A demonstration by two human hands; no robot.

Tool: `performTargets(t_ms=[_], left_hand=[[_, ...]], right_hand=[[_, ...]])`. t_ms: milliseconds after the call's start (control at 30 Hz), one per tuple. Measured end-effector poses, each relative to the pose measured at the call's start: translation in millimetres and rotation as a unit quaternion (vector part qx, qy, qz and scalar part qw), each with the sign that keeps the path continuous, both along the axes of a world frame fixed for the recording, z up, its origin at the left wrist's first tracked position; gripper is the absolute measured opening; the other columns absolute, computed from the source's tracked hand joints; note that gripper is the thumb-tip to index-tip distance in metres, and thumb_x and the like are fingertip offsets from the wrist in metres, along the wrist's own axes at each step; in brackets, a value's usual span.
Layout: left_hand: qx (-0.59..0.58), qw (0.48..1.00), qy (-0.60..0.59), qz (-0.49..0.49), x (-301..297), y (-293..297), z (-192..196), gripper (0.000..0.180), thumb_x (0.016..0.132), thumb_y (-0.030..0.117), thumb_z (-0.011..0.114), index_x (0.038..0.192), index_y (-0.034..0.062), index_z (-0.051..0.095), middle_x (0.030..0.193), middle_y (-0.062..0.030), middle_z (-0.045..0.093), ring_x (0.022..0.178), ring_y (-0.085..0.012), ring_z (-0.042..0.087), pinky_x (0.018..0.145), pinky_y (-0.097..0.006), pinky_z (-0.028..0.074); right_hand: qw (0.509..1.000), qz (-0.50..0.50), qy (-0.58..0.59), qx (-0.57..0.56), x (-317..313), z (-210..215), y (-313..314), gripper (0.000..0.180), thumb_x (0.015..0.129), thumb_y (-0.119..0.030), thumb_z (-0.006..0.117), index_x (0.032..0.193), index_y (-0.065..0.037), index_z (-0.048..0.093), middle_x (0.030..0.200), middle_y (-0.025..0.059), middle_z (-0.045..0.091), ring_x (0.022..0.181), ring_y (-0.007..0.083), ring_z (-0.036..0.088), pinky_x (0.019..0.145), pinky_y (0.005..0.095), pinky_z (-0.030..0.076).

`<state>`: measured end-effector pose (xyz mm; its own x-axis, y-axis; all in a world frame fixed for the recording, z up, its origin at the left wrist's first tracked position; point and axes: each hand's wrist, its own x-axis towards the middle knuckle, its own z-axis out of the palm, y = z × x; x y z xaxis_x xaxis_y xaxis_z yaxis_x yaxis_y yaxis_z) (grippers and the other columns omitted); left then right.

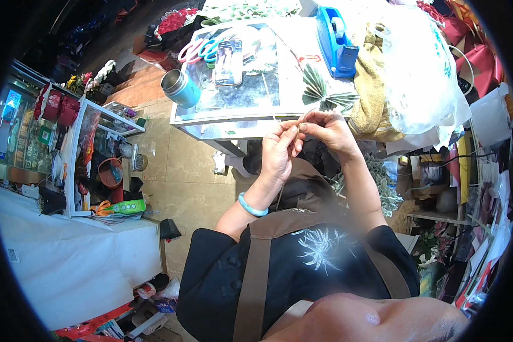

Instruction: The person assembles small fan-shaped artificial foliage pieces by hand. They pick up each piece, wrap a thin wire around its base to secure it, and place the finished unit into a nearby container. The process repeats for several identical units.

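Just in front of the table edge, my left hand [280, 151] and my right hand [330, 132] meet with fingertips pinched together. Between them runs a thin brownish strand [305, 115], gripped by both; its exact kind is too small to make out. A light blue bangle circles my left wrist. Right beyond my right hand, a dark green pleated fan-shaped piece [319, 86] lies on the white table [222, 122]. Whether the strand joins it, I cannot tell.
The table bears a phone [229, 61], a blue metal cup [180, 89], a blue tape dispenser [337, 48] and coloured rings [196, 51]. A mustard cloth [370, 91] and a white plastic bag [419, 74] lie at right. Orange-handled scissors [102, 208] rest at left.
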<state>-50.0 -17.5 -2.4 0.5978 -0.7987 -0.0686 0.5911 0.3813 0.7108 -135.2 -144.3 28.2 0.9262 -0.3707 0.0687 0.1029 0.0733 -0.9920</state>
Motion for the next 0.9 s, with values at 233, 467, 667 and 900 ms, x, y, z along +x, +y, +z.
performTargets(t_ms=[233,467,667,900], left_hand=[[0.027,0.990,-0.121,0.066,-9.4,-4.6,-1.1,0.013,0.089,0.013,0.057,0.095,0.0008,0.055,0.074,-0.0033,0.059,0.056,-0.0041,0.049,0.048,-0.015,0.037],[0.035,0.985,-0.162,0.048,-9.4,-3.8,0.1,0.011,0.088,0.012,0.058,0.092,0.0016,0.057,0.071,-0.0026,0.057,0.053,-0.0032,0.044,0.046,-0.014,0.033],[-0.009,0.992,-0.128,-0.009,-5.1,0.1,4.8,0.013,0.090,0.013,0.054,0.093,0.0006,0.057,0.068,-0.0020,0.055,0.049,-0.0026,0.040,0.044,-0.014,0.031],[-0.011,0.989,-0.119,-0.086,-3.5,1.5,5.8,0.014,0.091,0.014,0.054,0.093,0.0007,0.057,0.066,-0.0011,0.054,0.048,-0.0022,0.039,0.044,-0.014,0.030]], right_hand=[[1.000,0.000,-0.015,0.009,2.3,0.1,-1.4,0.009,0.084,-0.006,0.060,0.088,0.002,0.059,0.076,0.0012,0.061,0.071,0.0062,0.056,0.067,0.0205,0.046],[0.999,-0.003,-0.030,0.008,-1.5,-5.5,-3.6,0.012,0.084,-0.007,0.061,0.091,0.001,0.059,0.080,0.0008,0.060,0.073,0.0064,0.055,0.070,0.0208,0.046],[0.997,0.051,-0.031,0.056,-7.1,0.4,-7.8,0.017,0.083,-0.008,0.063,0.096,0.002,0.060,0.084,0.0034,0.062,0.079,0.0075,0.057,0.073,0.0221,0.046],[0.999,0.035,-0.014,0.001,-15.9,6.5,-9.2,0.012,0.082,-0.009,0.064,0.087,0.002,0.064,0.081,0.0015,0.063,0.078,0.0070,0.058,0.072,0.0218,0.046]])
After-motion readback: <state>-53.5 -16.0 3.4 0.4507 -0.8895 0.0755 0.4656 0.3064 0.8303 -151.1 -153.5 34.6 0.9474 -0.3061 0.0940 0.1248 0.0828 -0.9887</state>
